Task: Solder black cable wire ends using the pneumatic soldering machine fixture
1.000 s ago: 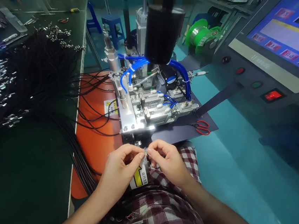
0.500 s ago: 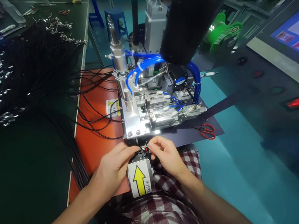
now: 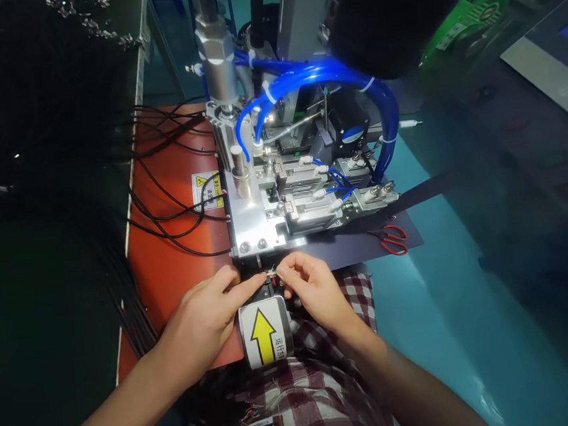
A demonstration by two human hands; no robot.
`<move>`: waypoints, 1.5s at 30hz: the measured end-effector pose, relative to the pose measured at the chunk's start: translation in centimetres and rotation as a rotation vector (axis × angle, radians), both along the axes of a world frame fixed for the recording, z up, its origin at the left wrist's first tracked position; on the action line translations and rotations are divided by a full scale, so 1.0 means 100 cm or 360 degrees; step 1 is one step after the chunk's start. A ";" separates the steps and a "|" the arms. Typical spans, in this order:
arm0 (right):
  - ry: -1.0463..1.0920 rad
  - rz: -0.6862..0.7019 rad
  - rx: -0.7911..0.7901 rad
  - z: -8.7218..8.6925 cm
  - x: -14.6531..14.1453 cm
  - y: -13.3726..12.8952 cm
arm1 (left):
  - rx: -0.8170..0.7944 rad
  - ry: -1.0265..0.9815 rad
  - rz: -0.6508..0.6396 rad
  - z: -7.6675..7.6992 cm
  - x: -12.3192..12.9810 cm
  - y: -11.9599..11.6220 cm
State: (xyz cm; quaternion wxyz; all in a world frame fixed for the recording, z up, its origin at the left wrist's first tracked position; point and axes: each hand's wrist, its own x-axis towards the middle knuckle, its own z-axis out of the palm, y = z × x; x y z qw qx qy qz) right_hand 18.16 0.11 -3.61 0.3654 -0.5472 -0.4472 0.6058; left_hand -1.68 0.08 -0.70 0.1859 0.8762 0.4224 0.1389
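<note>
My left hand (image 3: pixel 206 317) reaches in from the left with its index finger stretched out. That fingertip touches a small metallic connector piece (image 3: pixel 271 274) at the front edge of the machine (image 3: pixel 259 222); the thumb is mostly hidden. From the other side, my right hand (image 3: pixel 314 287) pinches fine coloured wires (image 3: pixel 274 269) between thumb and index finger, right beside the fingertip. A short bit of red shows just below the wires. Closer to my body is a rounded cover with a yellow arrow label (image 3: pixel 263 335).
Red-handled scissors (image 3: pixel 394 239) lie on the dark plate at right. Black cables (image 3: pixel 165 228) cross the orange mat (image 3: pixel 188 316), and a dark cable bundle (image 3: pixel 126 295) hangs at the left table edge. Blue air tubes (image 3: pixel 315 72) arch over the machine; a green spool (image 3: pixel 471 24) stands behind.
My left index finger has straightened and its tip has moved onto the small connector piece. My right hand keeps its pinch at the wires. The camera view has shifted and come closer.
</note>
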 end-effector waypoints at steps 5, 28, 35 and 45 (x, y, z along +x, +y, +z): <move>-0.0076 0.0013 0.0059 -0.001 0.000 0.000 | 0.0015 -0.0022 0.0001 -0.003 -0.001 0.000; -0.0156 0.0021 0.0153 -0.002 0.001 -0.001 | 0.0076 -0.0001 0.0018 -0.003 0.002 0.000; -0.0175 0.0006 0.0204 -0.002 -0.001 -0.003 | 0.0070 0.0019 0.0023 -0.004 0.001 -0.001; -0.0203 -0.0012 0.0292 -0.003 -0.001 -0.004 | 0.0026 -0.0032 0.0028 -0.005 0.000 -0.001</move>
